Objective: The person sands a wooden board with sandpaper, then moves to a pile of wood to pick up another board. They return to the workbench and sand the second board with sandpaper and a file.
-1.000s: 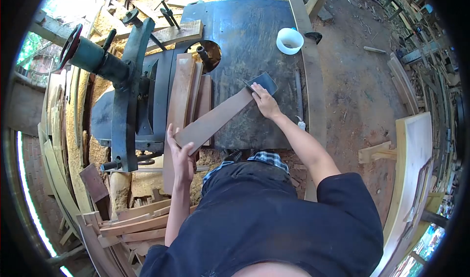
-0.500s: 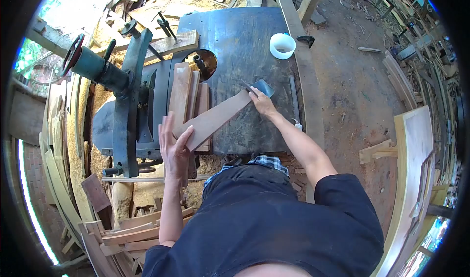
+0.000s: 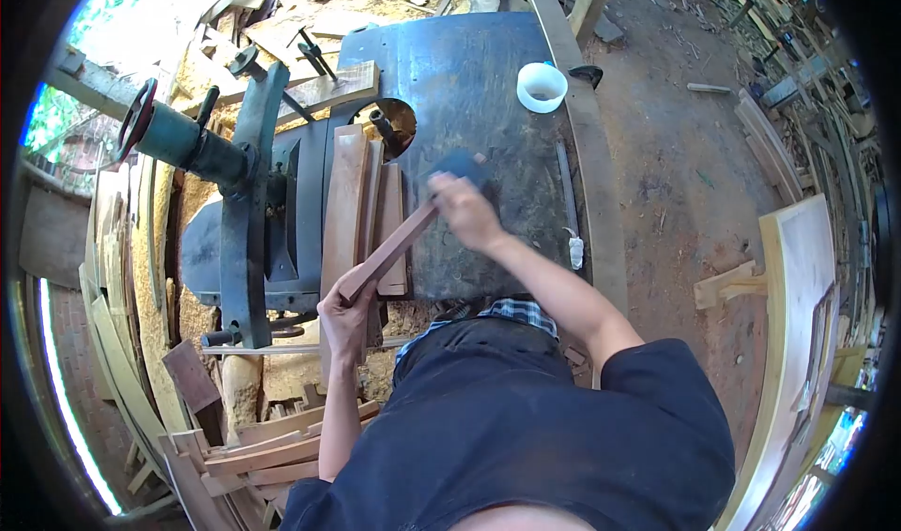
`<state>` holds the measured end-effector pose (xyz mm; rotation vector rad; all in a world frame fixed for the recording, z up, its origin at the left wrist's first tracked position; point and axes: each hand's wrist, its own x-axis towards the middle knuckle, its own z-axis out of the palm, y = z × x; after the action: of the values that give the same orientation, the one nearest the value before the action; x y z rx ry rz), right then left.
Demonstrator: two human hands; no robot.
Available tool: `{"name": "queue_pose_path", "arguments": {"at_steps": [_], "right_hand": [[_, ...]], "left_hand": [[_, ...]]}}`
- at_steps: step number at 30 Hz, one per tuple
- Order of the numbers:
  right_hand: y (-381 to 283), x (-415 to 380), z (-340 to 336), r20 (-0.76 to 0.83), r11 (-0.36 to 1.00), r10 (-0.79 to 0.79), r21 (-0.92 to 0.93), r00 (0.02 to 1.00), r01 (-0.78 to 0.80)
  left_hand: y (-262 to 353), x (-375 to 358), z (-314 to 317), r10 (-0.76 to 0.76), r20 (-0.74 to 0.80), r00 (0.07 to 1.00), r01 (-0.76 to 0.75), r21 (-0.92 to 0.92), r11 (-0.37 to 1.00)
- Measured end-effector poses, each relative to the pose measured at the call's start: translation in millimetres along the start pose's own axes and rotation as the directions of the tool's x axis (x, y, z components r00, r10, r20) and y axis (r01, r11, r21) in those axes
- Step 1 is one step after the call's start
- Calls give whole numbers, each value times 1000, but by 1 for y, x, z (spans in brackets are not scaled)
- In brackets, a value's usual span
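My left hand (image 3: 343,313) is closed around the near end of a narrow wooden board (image 3: 399,247), which is turned up on its edge and slants away to the right. My right hand (image 3: 466,214), smeared by motion, presses a dark blue sheet (image 3: 457,164) that looks like sandpaper over the board's far part. The board's tip shows just beyond the sheet. Under and beside the board, several wooden pieces (image 3: 347,188) lie stacked on the dark machine table (image 3: 502,259).
A white tub (image 3: 542,88) stands at the table's far right, and a thin bar (image 3: 568,188) lies along the right side. To the left rises a machine column (image 3: 246,212) with a handwheel (image 3: 138,121). A round opening (image 3: 402,123) holds a spindle. Wood offcuts (image 3: 272,456) lie lower left.
The board has turned from its flat face onto its edge. My left hand has closed around its near end. My right hand and the blue sheet have moved left and nearer along it.
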<state>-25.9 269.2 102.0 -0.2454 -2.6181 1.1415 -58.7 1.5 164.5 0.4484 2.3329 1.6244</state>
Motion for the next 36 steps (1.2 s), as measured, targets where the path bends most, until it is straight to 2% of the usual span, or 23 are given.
{"name": "queue_pose_path", "arguments": {"at_steps": [1, 2, 3, 5, 8, 9, 12, 14, 16, 18, 19, 21, 22, 23, 24, 26, 28, 30, 32, 33, 34, 35, 36], "right_hand": [[48, 4, 18, -225, 989, -51, -144, 973, 18], [79, 6, 34, -431, 959, -128, -283, 893, 1], [65, 7, 30, -431, 959, -132, -284, 892, 5], [0, 1, 13, -202, 996, -51, -75, 978, 36], [-76, -28, 40, -93, 909, -413, 14, 906, 416], [-101, -36, 34, -63, 863, -478, 154, 876, 482], [-63, -22, 31, -19, 866, -493, 79, 870, 493], [-7, 8, 14, -103, 955, -296, 0, 950, 297], [61, 19, 3, -116, 995, 9, -94, 993, -20], [92, 16, -10, 27, 919, 393, -35, 919, -392], [102, 13, 5, 31, 921, 389, -34, 921, -388], [124, -10, 41, -170, 965, 84, -231, 982, -122], [93, -17, 43, -141, 978, 165, -102, 976, -180], [56, -25, 48, -167, 992, 60, -96, 984, -77], [26, -34, 62, -248, 987, -133, -124, 960, 104], [-57, -51, 47, 8, 969, -222, 111, 975, 219], [-88, -65, 59, -47, 860, -473, 193, 880, 473], [-75, -59, 50, 26, 828, -547, 161, 837, 536], [-24, -47, 37, 98, 940, -338, -9, 936, 341], [5, -35, 22, 171, 993, -85, -64, 981, 97], [33, -27, 7, 226, 980, 173, -136, 959, -145], [85, -36, 18, -10, 968, 156, -197, 988, -155], [91, -37, 15, -246, 951, 119, -252, 962, -181]], "left_hand": [[0, -2, 1, 33, 13, 999, -33, -9, 999], [-1, -4, 0, 67, 28, 997, -66, -15, 998], [-1, -3, -1, 69, 24, 997, -69, -15, 998], [-2, 0, 1, 12, 14, 1000, -12, -47, 999], [4, 3, 0, -33, 47, 998, 39, -141, 989], [2, 5, -9, -7, 134, 991, 12, -37, 999], [4, -4, -4, -90, 74, 993, 96, -89, 991], [-6, -7, -6, -123, 82, 989, 131, -108, 985], [-4, -11, -8, -231, 9, 973, 223, -292, 930], [-12, -11, -14, -305, -6, 952, 286, -329, 900], [-12, -11, -11, -356, 9, 934, 321, -453, 832], [-35, -10, -9, -464, 62, 884, 404, -600, 690], [-30, -11, -5, -469, 63, 881, 408, -600, 688], [-20, -11, 0, -492, 72, 868, 405, -677, 615], [-15, -12, 3, -516, 87, 852, 400, -745, 534], [-26, -12, 2, -547, 131, 826, 437, -763, 477], [-36, -10, 0, -540, 215, 814, 411, -870, 273], [-34, -10, -3, -560, 233, 795, 438, -859, 264], [-22, -13, 5, -635, 134, 761, 429, -838, 336], [-22, -14, 6, -629, 125, 767, 415, -845, 337], [-22, -15, 8, -629, 122, 768, 409, -849, 335], [-21, -17, 10, -599, 81, 797, 401, -813, 422], [-21, -18, 10, -564, 47, 825, 390, -769, 507]]}}
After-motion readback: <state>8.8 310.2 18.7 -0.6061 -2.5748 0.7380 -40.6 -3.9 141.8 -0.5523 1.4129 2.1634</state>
